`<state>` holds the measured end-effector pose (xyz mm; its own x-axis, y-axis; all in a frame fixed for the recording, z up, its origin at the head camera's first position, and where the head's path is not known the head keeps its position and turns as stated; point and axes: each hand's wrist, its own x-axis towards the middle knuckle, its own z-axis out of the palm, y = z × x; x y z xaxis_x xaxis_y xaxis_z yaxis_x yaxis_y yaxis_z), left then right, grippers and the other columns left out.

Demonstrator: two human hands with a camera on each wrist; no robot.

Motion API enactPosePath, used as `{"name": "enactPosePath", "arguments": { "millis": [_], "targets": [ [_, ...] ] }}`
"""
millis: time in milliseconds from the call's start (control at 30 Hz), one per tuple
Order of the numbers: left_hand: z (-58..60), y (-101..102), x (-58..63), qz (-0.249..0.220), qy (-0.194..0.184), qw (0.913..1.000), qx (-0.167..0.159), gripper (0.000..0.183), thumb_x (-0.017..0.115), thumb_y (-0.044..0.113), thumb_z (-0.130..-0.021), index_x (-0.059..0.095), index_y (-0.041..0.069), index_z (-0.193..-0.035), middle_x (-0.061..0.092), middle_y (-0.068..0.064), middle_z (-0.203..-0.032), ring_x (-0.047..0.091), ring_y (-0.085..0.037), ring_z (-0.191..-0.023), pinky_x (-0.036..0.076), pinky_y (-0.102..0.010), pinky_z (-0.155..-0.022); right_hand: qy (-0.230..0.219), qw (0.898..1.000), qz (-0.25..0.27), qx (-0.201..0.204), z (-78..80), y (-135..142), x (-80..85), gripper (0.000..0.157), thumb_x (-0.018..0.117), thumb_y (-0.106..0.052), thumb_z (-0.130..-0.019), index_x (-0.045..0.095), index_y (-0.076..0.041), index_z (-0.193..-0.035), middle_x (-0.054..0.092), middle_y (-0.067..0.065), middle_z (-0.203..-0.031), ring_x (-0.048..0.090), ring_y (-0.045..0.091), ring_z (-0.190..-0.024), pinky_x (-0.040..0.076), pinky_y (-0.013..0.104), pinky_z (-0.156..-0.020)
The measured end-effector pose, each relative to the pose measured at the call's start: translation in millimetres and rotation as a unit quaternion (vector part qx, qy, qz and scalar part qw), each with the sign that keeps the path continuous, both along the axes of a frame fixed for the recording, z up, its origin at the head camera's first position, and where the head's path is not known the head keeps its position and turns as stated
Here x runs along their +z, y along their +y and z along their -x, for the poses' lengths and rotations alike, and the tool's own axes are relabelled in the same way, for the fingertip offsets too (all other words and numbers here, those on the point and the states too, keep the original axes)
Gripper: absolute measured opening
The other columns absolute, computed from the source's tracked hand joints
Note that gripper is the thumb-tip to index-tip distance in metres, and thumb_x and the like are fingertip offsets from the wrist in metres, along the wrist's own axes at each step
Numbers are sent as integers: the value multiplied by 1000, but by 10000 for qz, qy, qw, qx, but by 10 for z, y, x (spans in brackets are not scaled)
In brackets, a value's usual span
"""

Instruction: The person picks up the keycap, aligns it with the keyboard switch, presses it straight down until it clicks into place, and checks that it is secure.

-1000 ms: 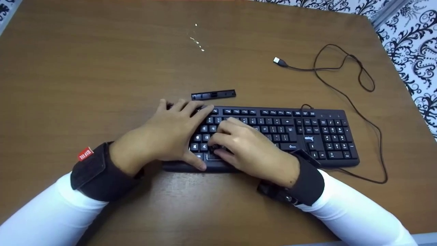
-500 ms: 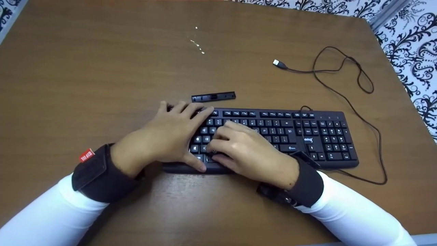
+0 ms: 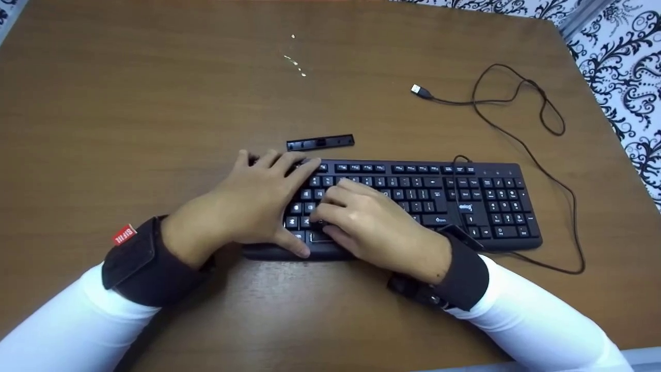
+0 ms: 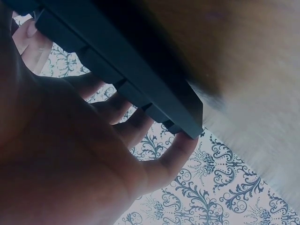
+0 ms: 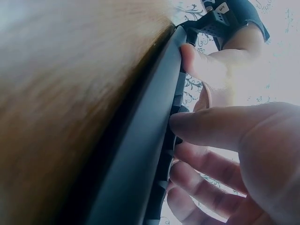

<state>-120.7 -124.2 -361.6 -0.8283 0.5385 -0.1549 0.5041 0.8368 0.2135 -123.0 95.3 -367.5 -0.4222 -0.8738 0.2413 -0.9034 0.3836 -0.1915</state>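
White-sleeved left hand (image 3: 248, 206): I had it spread wide over the left end of the keyboard (image 3: 423, 195).
Right hand (image 3: 369, 222): my fingers curled narrowly over keys (image 3: 305, 207); whether they pinched one, I couldn't tell.
Keyboard: lay centre to right, on the table (image 3: 129, 113).
Dark bar (image 3: 320, 142): upper centre.
Cable (image 3: 574, 206): looped, upper right.

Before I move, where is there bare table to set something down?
Widest free patch: the table left of the black strip, beyond the left hand. Smaller ones: between strip and USB plug, and between the forearms, nearside of the keyboard. Crowded: the keyboard's left half, under left hand and right hand, and the far right, where the cable loops.
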Motion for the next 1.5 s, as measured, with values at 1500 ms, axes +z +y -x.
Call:
{"name": "enactPosePath", "arguments": {
  "millis": [1500],
  "targets": [
    [7, -6, -3, -44, -70, 10000, 6, 134, 71, 85, -57, 22, 16, -160, 33, -11, -160, 35, -40, -144, 28, -75, -107, -366, 9991, 161, -135, -24, 30, -1, 15, 74, -8, -87, 76, -9, -101, 69, 4, -99, 62, 19, -96, 55, 31, -89]
  ]
}}
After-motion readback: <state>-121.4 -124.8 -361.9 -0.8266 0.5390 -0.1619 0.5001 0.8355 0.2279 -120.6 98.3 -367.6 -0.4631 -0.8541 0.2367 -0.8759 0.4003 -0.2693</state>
